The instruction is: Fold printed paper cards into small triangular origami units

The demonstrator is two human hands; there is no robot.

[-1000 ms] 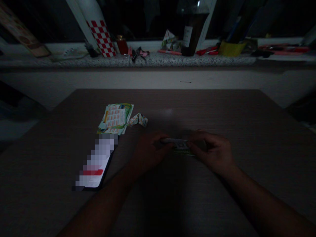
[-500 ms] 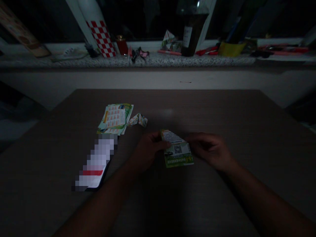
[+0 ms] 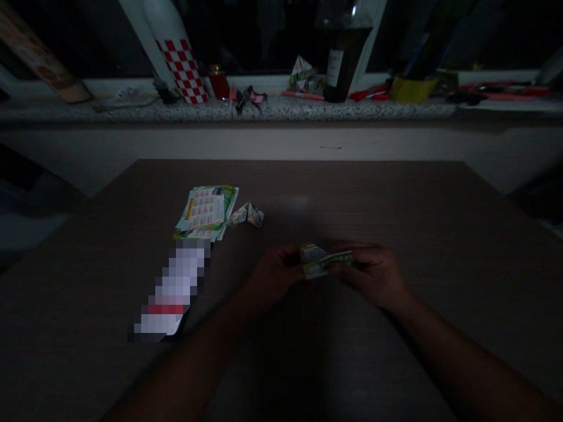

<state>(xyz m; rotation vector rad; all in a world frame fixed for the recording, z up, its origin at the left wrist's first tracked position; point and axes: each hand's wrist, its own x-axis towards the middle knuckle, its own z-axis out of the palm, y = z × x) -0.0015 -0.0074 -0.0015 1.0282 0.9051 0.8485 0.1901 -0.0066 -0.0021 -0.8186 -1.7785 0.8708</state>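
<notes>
In dim light, a small printed green and white paper (image 3: pixel 320 259) is folded up between both of my hands, just above the dark wooden table (image 3: pixel 396 199). My left hand (image 3: pixel 273 275) pinches its left end, fingers closed. My right hand (image 3: pixel 375 273) grips its right end, fingers curled over the fold. A stack of similar printed leaflets (image 3: pixel 206 212) lies to the left, with a small folded paper piece (image 3: pixel 247 214) beside it.
A blurred-out flat item (image 3: pixel 169 293) lies on the table left of my left arm. Behind the table a stone ledge (image 3: pixel 272 108) carries a red-checked cylinder (image 3: pixel 181 58), a dark bottle (image 3: pixel 341 55), a yellow cup (image 3: pixel 411 87), pens and small clutter.
One second ago the paper was pressed flat in a narrow fold. Half a second ago it lay opened showing its print. Now it is folded up again between both hands.
</notes>
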